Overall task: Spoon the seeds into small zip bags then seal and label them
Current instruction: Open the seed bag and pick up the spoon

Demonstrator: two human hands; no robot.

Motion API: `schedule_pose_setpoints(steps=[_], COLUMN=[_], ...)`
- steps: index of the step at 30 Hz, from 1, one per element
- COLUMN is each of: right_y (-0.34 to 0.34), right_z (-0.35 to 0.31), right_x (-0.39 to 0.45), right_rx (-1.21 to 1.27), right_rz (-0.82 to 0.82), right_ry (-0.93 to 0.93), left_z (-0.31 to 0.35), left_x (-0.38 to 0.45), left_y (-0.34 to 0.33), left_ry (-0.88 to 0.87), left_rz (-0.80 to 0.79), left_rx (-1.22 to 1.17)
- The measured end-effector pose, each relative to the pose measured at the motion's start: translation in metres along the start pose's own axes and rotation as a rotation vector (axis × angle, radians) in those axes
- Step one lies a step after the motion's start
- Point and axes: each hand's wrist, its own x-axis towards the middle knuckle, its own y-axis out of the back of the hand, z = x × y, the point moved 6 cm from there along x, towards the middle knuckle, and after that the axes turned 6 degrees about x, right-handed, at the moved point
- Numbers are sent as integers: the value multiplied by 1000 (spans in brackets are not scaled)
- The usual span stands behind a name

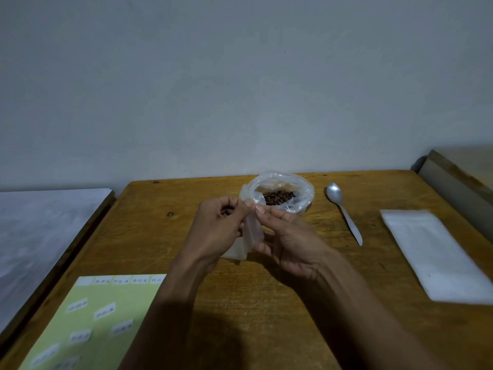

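Both hands (221,225) (290,236) pinch a thin, translucent zip bag (253,228) — rectangular.

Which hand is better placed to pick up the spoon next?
Right. The spoon lies on the table to the right of the right hand, unobstructed. The left hand is farther away and pinches the small bag.

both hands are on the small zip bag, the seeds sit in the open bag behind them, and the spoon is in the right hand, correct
Not quite. The spoon is not in the right hand; it lies on the table, right of the open bag of seeds, as the head view shows. The rest holds: the left hand and right hand both pinch the small zip bag.
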Motion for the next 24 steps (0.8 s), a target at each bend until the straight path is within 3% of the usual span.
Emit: schedule_pose_setpoints(steps=[7, 13, 24], right_y=[0, 3, 2], right_z=[2, 0, -3], right_x=[1, -1, -4], right_rx=[56, -38, -10], right_rz=[-19, -2, 34], right_ry=[12, 14, 78], left_z=[1, -1, 6], left_x=[0, -1, -5], left_y=[1, 0, 0], left_ry=[18, 31, -20], left_rz=[62, 39, 3], left_rx=[11, -76, 20])
